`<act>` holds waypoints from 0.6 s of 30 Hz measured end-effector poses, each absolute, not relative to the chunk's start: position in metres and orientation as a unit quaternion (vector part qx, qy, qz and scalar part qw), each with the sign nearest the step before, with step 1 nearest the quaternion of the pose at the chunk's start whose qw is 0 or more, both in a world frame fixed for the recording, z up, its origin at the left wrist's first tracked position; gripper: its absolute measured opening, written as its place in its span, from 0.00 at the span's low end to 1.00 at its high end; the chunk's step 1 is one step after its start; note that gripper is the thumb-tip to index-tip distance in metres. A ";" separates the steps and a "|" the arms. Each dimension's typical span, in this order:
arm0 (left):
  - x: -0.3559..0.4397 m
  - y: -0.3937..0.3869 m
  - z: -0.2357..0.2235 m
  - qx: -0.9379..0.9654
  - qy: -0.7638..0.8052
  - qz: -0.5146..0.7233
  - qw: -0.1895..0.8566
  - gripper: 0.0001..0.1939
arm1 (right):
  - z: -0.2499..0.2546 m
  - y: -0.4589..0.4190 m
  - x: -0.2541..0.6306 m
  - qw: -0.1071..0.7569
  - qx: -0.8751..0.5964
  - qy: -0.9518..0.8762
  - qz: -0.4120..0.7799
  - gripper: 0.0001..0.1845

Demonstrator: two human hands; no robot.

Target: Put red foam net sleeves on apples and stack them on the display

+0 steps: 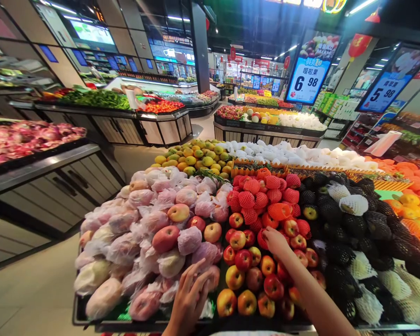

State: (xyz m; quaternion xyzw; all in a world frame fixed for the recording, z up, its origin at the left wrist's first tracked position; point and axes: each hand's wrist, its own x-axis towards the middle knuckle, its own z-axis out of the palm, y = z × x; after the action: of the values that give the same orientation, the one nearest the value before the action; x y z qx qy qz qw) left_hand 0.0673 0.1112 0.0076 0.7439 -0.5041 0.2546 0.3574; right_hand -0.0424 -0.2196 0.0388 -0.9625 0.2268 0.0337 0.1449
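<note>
I stand at a fruit display. My left hand [192, 291] lies with fingers spread on the large apples wrapped in thin pink-white foam [150, 238] at the near left. My right hand [275, 241] reaches forward over the pile of loose red-yellow apples [247, 270], fingers curled down onto one beside the apples in red foam nets [262, 198]; what it grips is hidden. Fruit in black and white foam nets [353, 233] fills the right of the display.
Behind lie yellow-green citrus [196, 156], white-wrapped fruit [294, 154] and orange fruit [413, 196]. Price signs [308, 79] hang above. An aisle floor [28, 289] runs at left past a counter of pink wrapped fruit [28, 137] and vegetable stands [98, 100].
</note>
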 end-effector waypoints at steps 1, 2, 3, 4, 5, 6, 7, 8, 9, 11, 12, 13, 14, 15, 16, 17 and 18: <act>0.067 0.113 0.009 0.744 -0.503 0.255 0.358 0.12 | 0.036 -0.218 -0.037 0.135 -0.963 0.228 0.037 0.20; 0.067 0.114 0.009 0.745 -0.502 0.255 0.357 0.12 | 0.034 -0.217 -0.033 0.125 -0.964 0.230 0.040 0.20; 0.067 0.115 0.010 0.747 -0.501 0.255 0.356 0.12 | 0.031 -0.216 -0.031 0.116 -0.965 0.231 0.043 0.23; 0.067 0.116 0.010 0.748 -0.499 0.256 0.355 0.12 | 0.029 -0.216 -0.030 0.109 -0.966 0.232 0.046 0.25; 0.067 0.116 0.009 0.749 -0.498 0.259 0.353 0.12 | 0.028 -0.215 -0.030 0.102 -0.966 0.233 0.049 0.27; 0.067 0.116 0.009 0.749 -0.497 0.261 0.352 0.12 | 0.027 -0.215 -0.029 0.098 -0.966 0.233 0.051 0.27; 0.067 0.116 0.009 0.748 -0.498 0.262 0.351 0.11 | 0.028 -0.215 -0.028 0.096 -0.966 0.234 0.051 0.26; 0.066 0.115 0.010 0.748 -0.499 0.262 0.352 0.11 | 0.029 -0.216 -0.028 0.098 -0.966 0.233 0.050 0.25; 0.065 0.113 0.011 0.746 -0.500 0.259 0.354 0.11 | 0.031 -0.216 -0.028 0.103 -0.967 0.230 0.047 0.25; 0.063 0.106 0.015 0.741 -0.503 0.250 0.367 0.12 | 0.038 -0.219 -0.030 0.118 -0.966 0.228 0.032 0.27; 0.062 0.102 0.018 0.737 -0.504 0.242 0.379 0.12 | 0.043 -0.220 -0.033 0.125 -0.965 0.230 0.018 0.28; 0.061 0.096 0.022 0.732 -0.506 0.231 0.393 0.12 | 0.047 -0.220 -0.038 0.128 -0.964 0.233 0.003 0.29; 0.059 0.089 0.025 0.726 -0.509 0.215 0.409 0.13 | 0.051 -0.218 -0.043 0.136 -0.961 0.239 -0.021 0.30; 0.058 0.082 0.030 0.722 -0.511 0.194 0.425 0.13 | 0.055 -0.215 -0.049 0.161 -0.954 0.247 -0.056 0.32; 0.056 0.074 0.034 0.718 -0.511 0.169 0.441 0.14 | 0.057 -0.210 -0.056 0.208 -0.940 0.252 -0.098 0.33; 0.053 0.066 0.037 0.716 -0.511 0.138 0.456 0.14 | 0.057 -0.202 -0.062 0.281 -0.916 0.250 -0.140 0.34; 0.051 0.058 0.041 0.713 -0.511 0.105 0.469 0.17 | 0.055 -0.191 -0.068 0.374 -0.878 0.240 -0.176 0.35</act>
State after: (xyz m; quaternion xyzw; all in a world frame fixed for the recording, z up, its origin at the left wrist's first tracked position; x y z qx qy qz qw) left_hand 0.0505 0.0582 0.0407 0.7130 -0.5111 0.1048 0.4685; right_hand -0.0678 -0.1909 0.0547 -0.8783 0.2395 -0.1760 0.3744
